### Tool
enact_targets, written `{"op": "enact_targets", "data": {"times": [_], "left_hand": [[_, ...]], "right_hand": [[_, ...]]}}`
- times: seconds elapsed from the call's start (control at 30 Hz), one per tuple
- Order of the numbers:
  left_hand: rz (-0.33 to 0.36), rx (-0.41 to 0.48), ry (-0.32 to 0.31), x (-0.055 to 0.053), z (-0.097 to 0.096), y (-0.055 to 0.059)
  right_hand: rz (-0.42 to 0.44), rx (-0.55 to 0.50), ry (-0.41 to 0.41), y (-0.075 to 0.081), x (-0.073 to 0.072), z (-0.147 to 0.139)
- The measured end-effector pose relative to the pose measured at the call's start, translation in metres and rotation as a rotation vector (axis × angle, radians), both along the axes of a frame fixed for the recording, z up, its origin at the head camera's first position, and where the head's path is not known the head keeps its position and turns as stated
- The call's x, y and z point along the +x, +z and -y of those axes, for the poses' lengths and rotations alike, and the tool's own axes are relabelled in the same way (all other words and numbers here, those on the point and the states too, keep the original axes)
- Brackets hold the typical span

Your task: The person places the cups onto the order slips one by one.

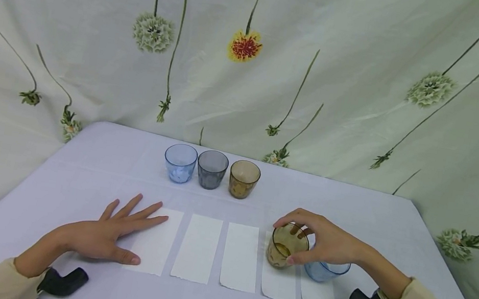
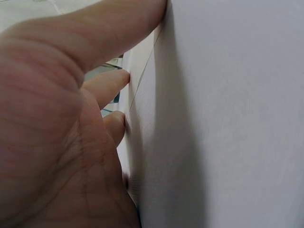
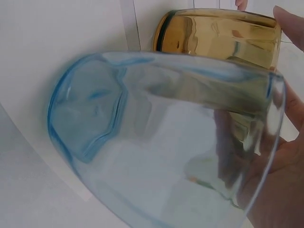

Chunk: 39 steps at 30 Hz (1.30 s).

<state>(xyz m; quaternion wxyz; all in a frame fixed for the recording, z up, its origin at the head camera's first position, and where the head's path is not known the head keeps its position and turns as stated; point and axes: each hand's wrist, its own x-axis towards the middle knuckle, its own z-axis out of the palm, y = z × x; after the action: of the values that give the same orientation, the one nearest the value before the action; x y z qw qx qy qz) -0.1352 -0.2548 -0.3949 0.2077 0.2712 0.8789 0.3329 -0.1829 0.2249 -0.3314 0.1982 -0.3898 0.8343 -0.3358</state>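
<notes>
My right hand (image 1: 333,238) grips an amber glass (image 1: 278,251) by its rim, with the thumb on the near side and the fingers on the far side. The amber glass stands upright over the second white paper strip from the right (image 1: 278,287). Just right of it, partly hidden under the hand, a blue glass (image 1: 326,272) stands on the rightmost strip (image 1: 319,296); in the right wrist view this blue glass (image 3: 156,142) fills the foreground. My left hand (image 1: 101,235) lies palm down with fingers spread, fingertips and thumb over the leftmost strip (image 1: 156,240).
At the back of the white-covered table (image 1: 118,152) three glasses stand in a row: blue (image 1: 180,164), grey (image 1: 211,170) and amber (image 1: 243,180). Two more paper strips (image 1: 196,249) lie in the middle. A flowered cloth (image 1: 347,83) hangs behind.
</notes>
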Motion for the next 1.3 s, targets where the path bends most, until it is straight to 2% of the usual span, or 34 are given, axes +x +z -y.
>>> {"op": "enact_targets", "data": {"times": [0.23, 0.37, 0.53, 0.67, 0.8, 0.97, 1.1, 1.2, 1.3], "left_hand": [[-0.005, -0.006, 0.004, -0.001, 0.000, -0.001], [-0.005, 0.002, 0.001, 0.000, 0.001, -0.002], [-0.008, 0.006, 0.000, 0.000, 0.002, -0.003], [-0.009, 0.009, -0.003, 0.000, 0.001, -0.003], [-0.010, 0.004, -0.007, 0.000, 0.001, -0.002], [-0.014, -0.013, -0.004, 0.000, 0.001, -0.001], [-0.016, -0.014, -0.001, 0.000, 0.001, -0.001], [-0.021, -0.014, -0.002, 0.000, 0.000, -0.002], [-0.022, -0.010, -0.003, 0.001, 0.001, -0.002]], "right_hand": [[-0.047, 0.018, 0.007, 0.001, 0.003, -0.001], [-0.101, 0.039, -0.012, 0.002, 0.007, -0.002], [-0.198, 0.014, -0.075, 0.009, 0.016, -0.007], [-0.249, -0.064, -0.137, 0.014, 0.024, -0.020], [-0.182, -0.207, -0.191, 0.011, 0.031, -0.039], [-0.076, -0.357, -0.258, -0.002, 0.037, -0.062], [-0.034, -0.376, -0.345, -0.013, 0.042, -0.077], [0.004, -0.353, -0.409, -0.020, 0.046, -0.086], [0.056, -0.316, -0.439, -0.026, 0.047, -0.093]]}}
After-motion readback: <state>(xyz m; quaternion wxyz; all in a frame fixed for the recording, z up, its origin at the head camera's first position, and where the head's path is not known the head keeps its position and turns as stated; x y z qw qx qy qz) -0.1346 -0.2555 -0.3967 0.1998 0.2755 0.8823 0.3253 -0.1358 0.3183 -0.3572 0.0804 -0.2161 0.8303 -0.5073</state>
